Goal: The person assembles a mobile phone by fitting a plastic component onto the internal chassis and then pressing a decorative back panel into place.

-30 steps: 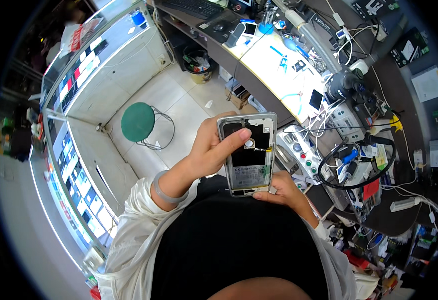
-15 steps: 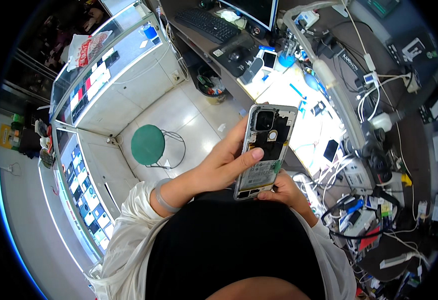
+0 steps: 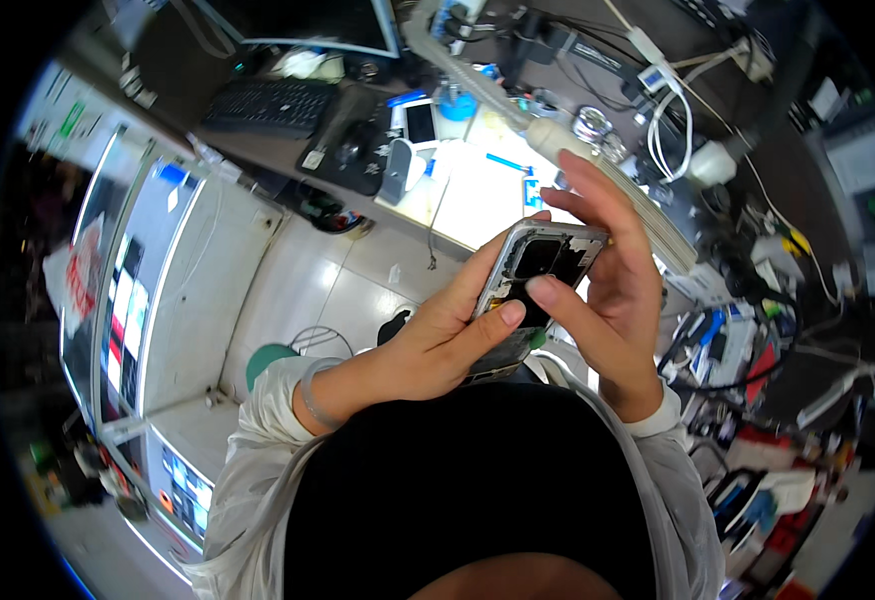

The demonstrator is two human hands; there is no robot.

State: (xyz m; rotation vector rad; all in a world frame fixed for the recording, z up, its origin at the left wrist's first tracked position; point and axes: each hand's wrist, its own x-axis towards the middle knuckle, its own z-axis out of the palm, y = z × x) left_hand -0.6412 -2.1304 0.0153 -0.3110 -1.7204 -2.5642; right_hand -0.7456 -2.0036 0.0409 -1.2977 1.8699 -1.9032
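My left hand [image 3: 436, 338] is closed round a smartphone [image 3: 538, 260] whose back cover is off, with its thumb lying across the inside. The camera block and dark inner parts show near the phone's upper end; its lower part is tilted away and partly covered. My right hand [image 3: 613, 310] is raised at the phone's right side, its fingers spread and pointing upward. Its thumb tip is over the phone's inner parts just below the camera block; whether it touches them I cannot tell.
A brightly lit workbench mat [image 3: 463, 215] lies beyond the phone, with another phone [image 3: 421, 123] and small tools on it. A keyboard [image 3: 270, 107] and a mouse [image 3: 356, 146] are at the far left. Boxes and cables crowd the right. A green stool [image 3: 270, 362] stands on the floor.
My view has turned toward the right. My right hand has left the phone's lower end and come up beside its upper part, fingers spreading. My left hand still holds the phone, now tilted more.
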